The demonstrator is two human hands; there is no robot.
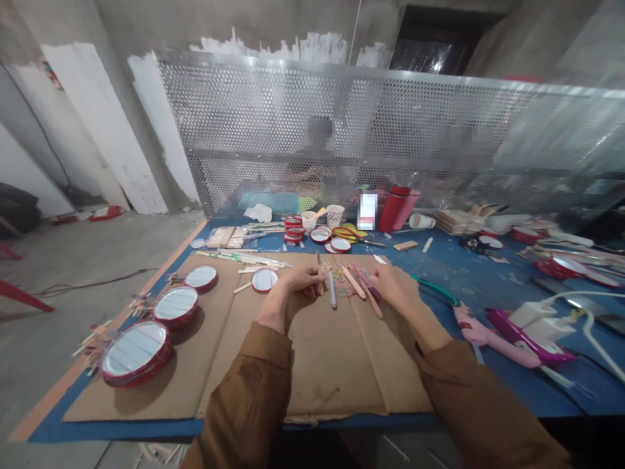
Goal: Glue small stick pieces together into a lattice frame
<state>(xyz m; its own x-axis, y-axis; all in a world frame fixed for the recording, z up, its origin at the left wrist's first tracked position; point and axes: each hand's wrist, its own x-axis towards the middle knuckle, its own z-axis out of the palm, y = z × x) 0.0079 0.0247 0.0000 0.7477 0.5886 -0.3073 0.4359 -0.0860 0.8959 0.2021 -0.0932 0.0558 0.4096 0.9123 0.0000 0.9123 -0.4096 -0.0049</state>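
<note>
My left hand [303,280] is closed, with a thin stick [319,259] showing upright at its fingertips. A grey marker [333,291] lies just right of those fingers. My right hand [396,288] has its fingers curled at a purple pen-like piece [367,284], which is partly hidden. Between the hands is a loose pile of coloured rubber bands [342,286] on the cardboard sheet [336,365]. A pink stick-like piece [354,284] and a brownish one [372,301] lie across the bands. Left of my left hand sits a round red-rimmed disc [264,280] with a wooden stick.
Stacks of red-rimmed discs on sticks [134,352] line the cardboard's left side. At right lie a pink glue gun [488,335] and a purple power strip [556,352] with cables. Scissors [361,238], paper cups [335,215] and a red bottle [394,207] stand before the perforated metal screen [254,130].
</note>
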